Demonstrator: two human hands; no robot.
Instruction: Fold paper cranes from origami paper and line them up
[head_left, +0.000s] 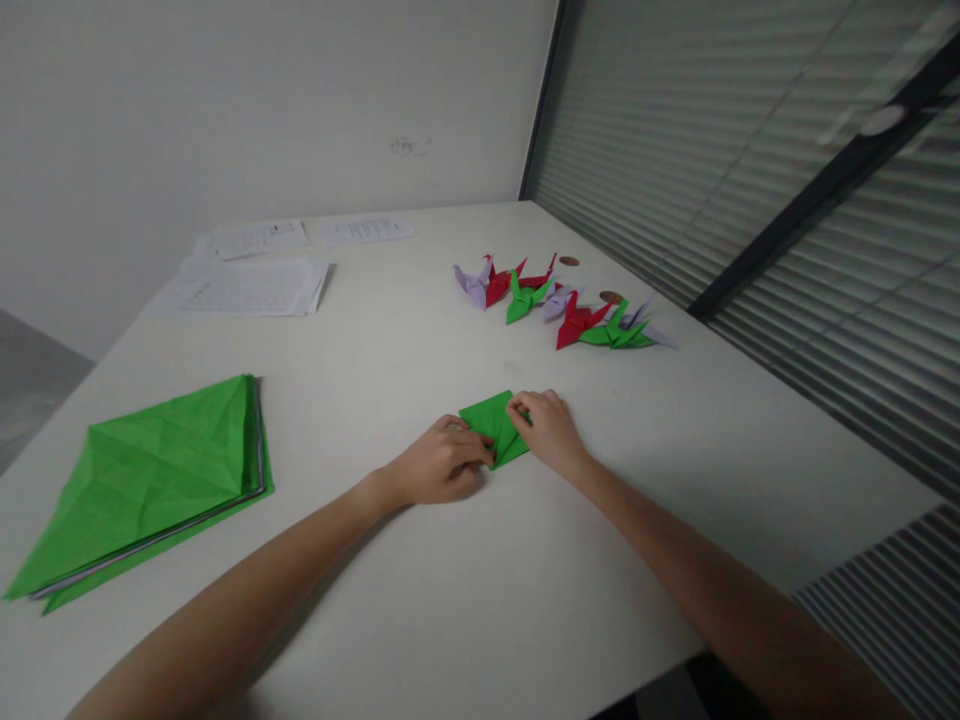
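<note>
Your left hand (442, 465) and right hand (547, 428) pinch part-folded green sheet (491, 420) between them; finished cranes (559, 300) beyond right hand, unfolded stack (157, 470) well left of left hand.

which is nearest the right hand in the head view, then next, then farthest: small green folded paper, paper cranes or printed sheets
1. small green folded paper, touching the right hand, at its left.
2. paper cranes, beyond it, slightly right.
3. printed sheets, far back on the left.

About eight paper cranes (525, 298) and two brown discs (568, 261) are lying at one o'clock, three white paper piles (247, 285) at eleven, one green stack (165, 460) at nine, one folded green piece (495, 420) centrally.
</note>
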